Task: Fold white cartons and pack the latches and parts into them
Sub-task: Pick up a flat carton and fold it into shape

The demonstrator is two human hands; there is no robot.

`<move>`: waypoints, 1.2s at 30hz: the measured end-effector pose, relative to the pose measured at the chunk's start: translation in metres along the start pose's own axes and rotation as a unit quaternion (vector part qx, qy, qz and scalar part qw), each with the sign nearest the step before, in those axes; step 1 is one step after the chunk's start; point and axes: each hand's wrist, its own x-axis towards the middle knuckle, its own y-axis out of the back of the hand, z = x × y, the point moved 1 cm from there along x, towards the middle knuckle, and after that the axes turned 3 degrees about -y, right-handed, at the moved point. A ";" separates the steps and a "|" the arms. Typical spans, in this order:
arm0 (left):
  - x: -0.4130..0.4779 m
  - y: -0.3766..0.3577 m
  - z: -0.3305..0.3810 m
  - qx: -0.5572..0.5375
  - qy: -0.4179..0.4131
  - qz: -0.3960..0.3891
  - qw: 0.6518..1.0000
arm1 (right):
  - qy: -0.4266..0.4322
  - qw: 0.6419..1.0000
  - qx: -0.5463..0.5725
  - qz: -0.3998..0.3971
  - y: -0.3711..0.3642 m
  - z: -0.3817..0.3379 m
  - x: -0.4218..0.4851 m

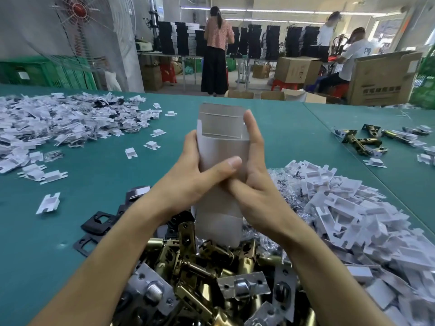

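I hold a white carton (pixel 221 147) upright above the green table (pixel 98 175), its far end flap open and its near flap hanging down. My left hand (pixel 200 170) grips its left side, thumb laid across the front. My right hand (pixel 254 170) grips the right side, fingers reaching up along the edge. Beneath my forearms lies a heap of brass latches (pixel 200 274) with silver faceplates. Black strike plates (pixel 98 222) lie to the heap's left. White plastic parts (pixel 348 208) and small screw bags are piled at the right.
A wide spread of white parts and bags (pixel 66 123) covers the table's far left. A few brass latches (pixel 362 140) lie at the far right. Beyond the table stand a fan (pixel 80 10), cardboard boxes (pixel 381 76) and people at work.
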 end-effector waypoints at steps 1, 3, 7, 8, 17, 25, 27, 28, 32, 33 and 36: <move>-0.001 -0.002 -0.001 -0.002 -0.004 -0.010 1.000 | -0.008 1.000 0.002 -0.018 -0.001 0.001 -0.001; -0.003 -0.006 -0.001 -0.015 -0.024 -0.019 0.999 | -0.020 0.999 0.017 -0.035 0.000 0.003 -0.001; -0.001 -0.004 0.001 -0.049 -0.052 -0.002 0.997 | -0.029 0.997 0.058 -0.038 0.016 0.001 0.001; 0.000 -0.002 0.001 -0.051 -0.057 0.008 0.997 | -0.028 0.997 0.063 -0.041 0.021 -0.001 0.002; -0.002 0.007 -0.004 -0.007 -0.154 0.070 0.986 | 0.006 0.998 -0.045 0.050 0.027 0.001 0.002; -0.002 0.006 -0.005 0.030 -0.154 0.055 0.986 | -0.041 0.997 -0.061 0.016 0.035 -0.002 -0.001; -0.001 0.006 -0.006 0.055 -0.156 0.055 0.985 | -0.054 0.994 -0.089 0.011 0.039 -0.003 -0.002; -0.001 0.006 -0.006 0.064 -0.158 0.050 0.984 | -0.055 0.993 -0.107 0.014 0.041 -0.003 -0.002; 0.000 0.007 -0.006 0.071 -0.148 0.026 0.986 | 0.007 0.994 -0.070 0.087 0.044 -0.008 -0.001; 0.001 0.007 -0.005 0.065 -0.144 0.019 0.987 | 0.023 0.993 -0.031 0.109 0.046 -0.009 0.000; 0.002 0.006 -0.007 0.049 -0.135 -0.006 0.990 | 0.021 0.992 -0.007 0.124 0.046 -0.013 0.000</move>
